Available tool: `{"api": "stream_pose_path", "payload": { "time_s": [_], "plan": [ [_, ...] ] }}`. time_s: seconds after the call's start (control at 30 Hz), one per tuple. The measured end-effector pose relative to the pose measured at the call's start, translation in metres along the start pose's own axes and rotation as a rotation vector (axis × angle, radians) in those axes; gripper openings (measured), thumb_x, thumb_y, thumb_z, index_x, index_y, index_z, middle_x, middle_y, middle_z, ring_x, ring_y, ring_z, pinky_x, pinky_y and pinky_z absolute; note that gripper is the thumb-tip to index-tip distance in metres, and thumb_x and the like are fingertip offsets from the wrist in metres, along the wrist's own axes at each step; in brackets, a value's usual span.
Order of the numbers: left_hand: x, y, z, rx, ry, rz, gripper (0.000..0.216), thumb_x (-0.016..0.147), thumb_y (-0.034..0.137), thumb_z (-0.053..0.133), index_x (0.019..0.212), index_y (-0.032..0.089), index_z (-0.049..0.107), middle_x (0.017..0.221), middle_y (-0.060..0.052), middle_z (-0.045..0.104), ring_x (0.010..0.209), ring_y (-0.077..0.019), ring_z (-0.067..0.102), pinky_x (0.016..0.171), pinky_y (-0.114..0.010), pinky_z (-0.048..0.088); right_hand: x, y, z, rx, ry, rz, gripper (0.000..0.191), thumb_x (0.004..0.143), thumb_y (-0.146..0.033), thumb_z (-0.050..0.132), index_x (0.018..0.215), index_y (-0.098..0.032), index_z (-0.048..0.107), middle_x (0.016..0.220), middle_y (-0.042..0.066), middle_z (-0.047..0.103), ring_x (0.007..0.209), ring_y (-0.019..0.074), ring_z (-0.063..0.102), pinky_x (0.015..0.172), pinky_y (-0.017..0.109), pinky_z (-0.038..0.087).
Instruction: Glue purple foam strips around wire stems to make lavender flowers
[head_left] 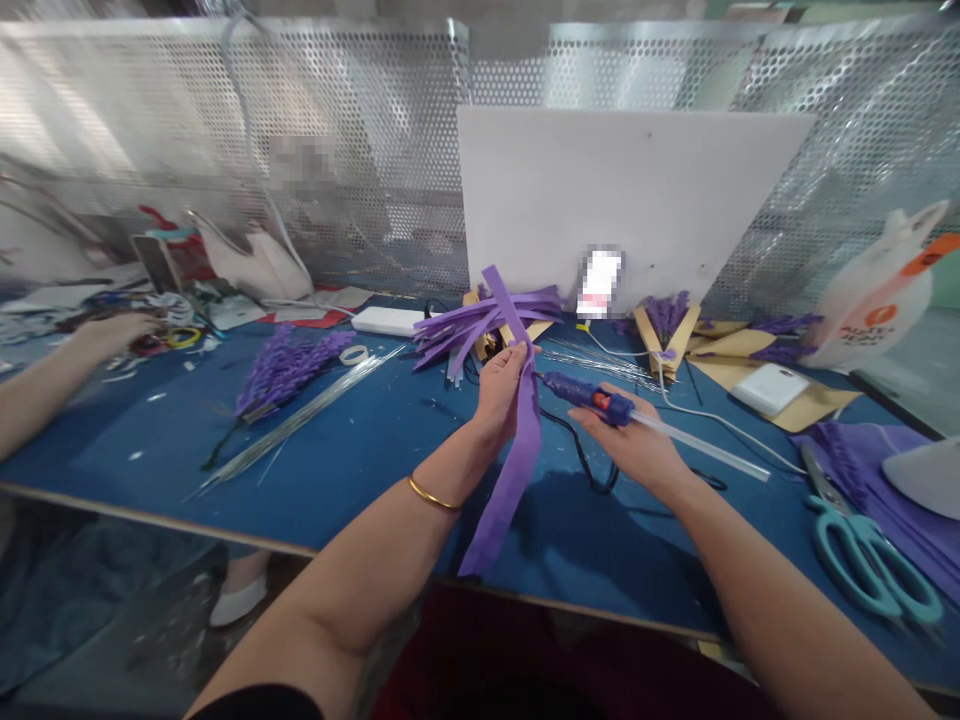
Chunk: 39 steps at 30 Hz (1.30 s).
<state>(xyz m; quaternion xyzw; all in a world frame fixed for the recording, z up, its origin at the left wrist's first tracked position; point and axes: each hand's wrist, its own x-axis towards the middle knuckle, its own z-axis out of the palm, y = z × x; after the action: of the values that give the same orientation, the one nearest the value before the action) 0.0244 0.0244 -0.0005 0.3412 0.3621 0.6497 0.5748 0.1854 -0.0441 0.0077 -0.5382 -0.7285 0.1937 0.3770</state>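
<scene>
White bag [259,262] far left, contents hidden, now my left hand [501,390] pinching the purple strip [517,470] at centre, my right hand [634,440] gripping the glue gun [577,391], nozzle [544,378] hard to make out, printed bag [862,315] far right, contents unclear.

1 long purple strip [525,445] | blue glue gun [577,390] — tip beside strip

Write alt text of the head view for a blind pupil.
The left hand holds a purple strip while the right hand holds a glue gun close to it. Teal-handled scissors lie at right on the blue table.
</scene>
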Motion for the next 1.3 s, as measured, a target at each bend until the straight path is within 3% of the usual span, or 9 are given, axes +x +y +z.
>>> {"api": "stream_pose_path", "payload": {
  "time_s": [0.43,0.67,0.9,1.3],
  "plan": [
    [0.000,0.002,-0.001,0.013,0.001,0.010,0.023,0.076,0.036,0.068,0.074,0.012,0.069,0.052,0.002,0.053,0.047,-0.0068,0.043,0.049,-0.021,0.033,0.000,-0.001,0.000,-0.028,-0.020,-0.019,0.038,0.078,-0.054,0.058,0.065,-0.022,0.043,0.058,-0.005,0.044,0.055,0.0117,0.038,0.052,0.025,0.030],
    [-0.001,0.005,0.000,0.034,0.042,0.043,0.023,0.074,0.035,0.070,0.070,0.012,0.069,0.060,-0.001,0.060,0.050,-0.0060,0.042,0.049,-0.019,0.033,0.000,-0.003,-0.002,-0.059,-0.036,-0.030,0.040,0.079,-0.057,0.056,0.064,-0.022,0.044,0.057,-0.004,0.044,0.054,0.0123,0.039,0.051,0.025,0.030],
    [-0.001,0.007,-0.001,0.031,0.041,0.018,0.025,0.073,0.036,0.071,0.073,0.011,0.069,0.052,0.002,0.051,0.046,-0.0053,0.038,0.045,-0.019,0.030,-0.002,-0.005,-0.003,-0.066,-0.048,-0.035,0.040,0.080,-0.057,0.055,0.065,-0.022,0.044,0.058,-0.004,0.043,0.054,0.0117,0.039,0.051,0.025,0.030],
    [0.004,0.005,-0.004,-0.007,0.059,0.012,0.025,0.074,0.038,0.069,0.074,0.013,0.068,0.052,0.003,0.051,0.044,-0.0047,0.039,0.045,-0.019,0.030,-0.003,-0.004,0.000,-0.086,-0.015,-0.033,0.040,0.076,-0.059,0.058,0.066,-0.022,0.049,0.058,-0.003,0.049,0.052,0.0121,0.042,0.049,0.025,0.032]
  ]
}}
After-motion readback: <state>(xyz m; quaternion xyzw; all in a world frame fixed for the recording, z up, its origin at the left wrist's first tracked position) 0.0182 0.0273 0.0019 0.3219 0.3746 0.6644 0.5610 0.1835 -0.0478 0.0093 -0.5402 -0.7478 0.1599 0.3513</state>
